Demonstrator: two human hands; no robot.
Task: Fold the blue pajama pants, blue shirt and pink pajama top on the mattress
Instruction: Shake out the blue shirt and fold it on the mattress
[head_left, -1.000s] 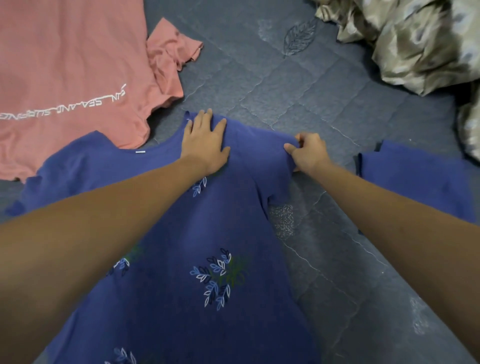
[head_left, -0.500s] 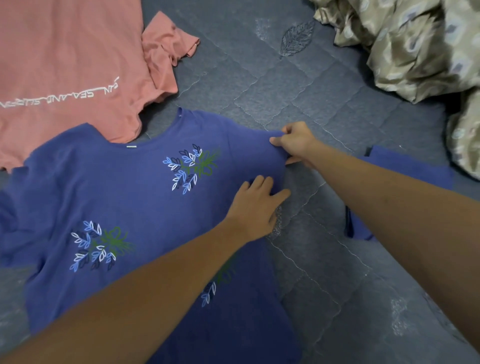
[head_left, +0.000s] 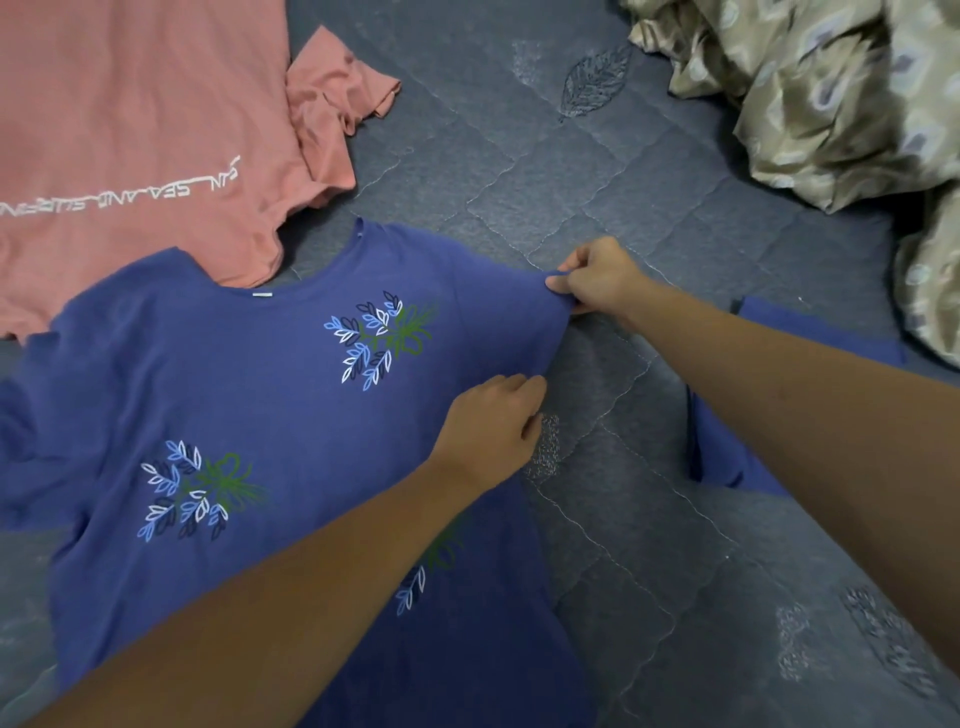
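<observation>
A blue shirt (head_left: 270, 395) with leaf prints lies spread flat on the grey quilted mattress (head_left: 597, 197). My right hand (head_left: 597, 278) pinches the shirt's right sleeve at its upper edge. Lower down, my left hand (head_left: 491, 423) grips the same sleeve's edge near the armpit. The pink pajama top (head_left: 130, 119) with white lettering lies flat at the upper left, its hem overlapped by the blue shirt's shoulder. A folded blue garment (head_left: 727, 452), probably the pajama pants, shows to the right, mostly hidden behind my right forearm.
A crumpled beige patterned blanket (head_left: 831, 93) is bunched at the upper right corner. Bare mattress stretches between the shirt and the blanket and along the lower right.
My left hand slid from the shirt's collar area down to the right sleeve edge and closed on it. My right hand kept its pinch on the sleeve.
</observation>
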